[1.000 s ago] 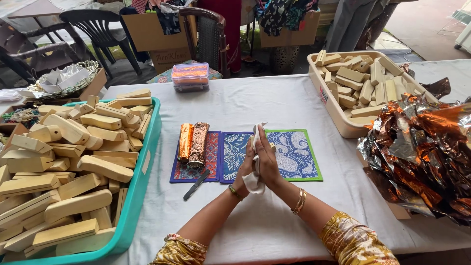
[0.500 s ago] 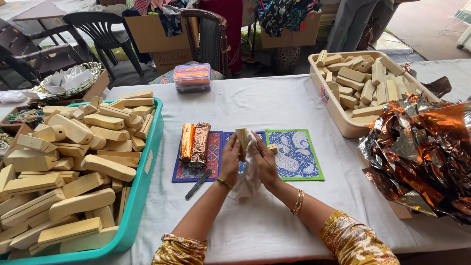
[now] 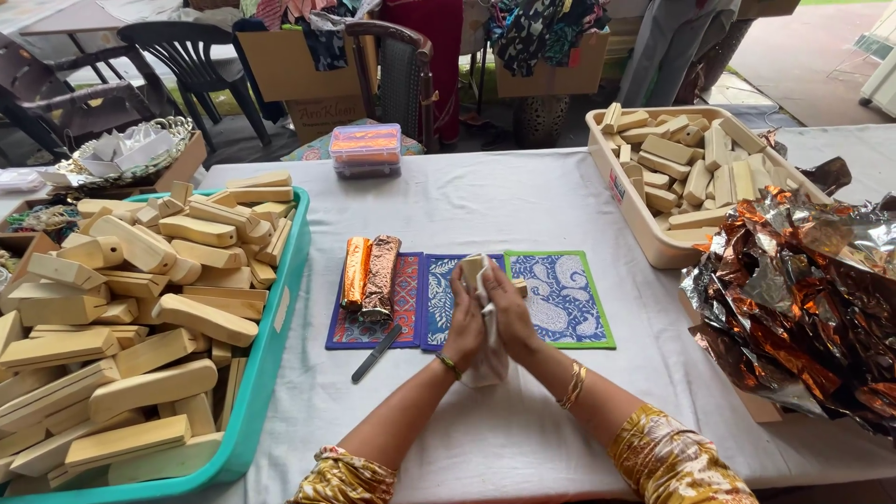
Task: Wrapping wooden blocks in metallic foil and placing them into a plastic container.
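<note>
Wood block (image 3: 473,271), pale and small, sits wrapped in a white cloth (image 3: 487,359) between my two hands, just above the blue patterned mat (image 3: 439,303) in the middle of the table. My left hand (image 3: 465,322) is curled around the bundle from its side, and my right hand (image 3: 511,313) is closed over it from the other, fingers folded onto the cloth. Beside the blue mat lie a red mat (image 3: 403,317) bearing two foil-wrapped bars (image 3: 371,273) and a green-edged mat (image 3: 565,297); a dark knife (image 3: 376,353) lies near the red one. All of this rests on a white tablecloth (image 3: 504,205). A teal tray (image 3: 271,355) of wooden blocks stands to my left, a beige tub (image 3: 644,224) of more to my right, with crumpled copper foil (image 3: 803,299) nearer. Chairs and cardboard boxes stand behind. Half a second ago the block stood higher out of the cloth; now my hands have closed lower over it.
</note>
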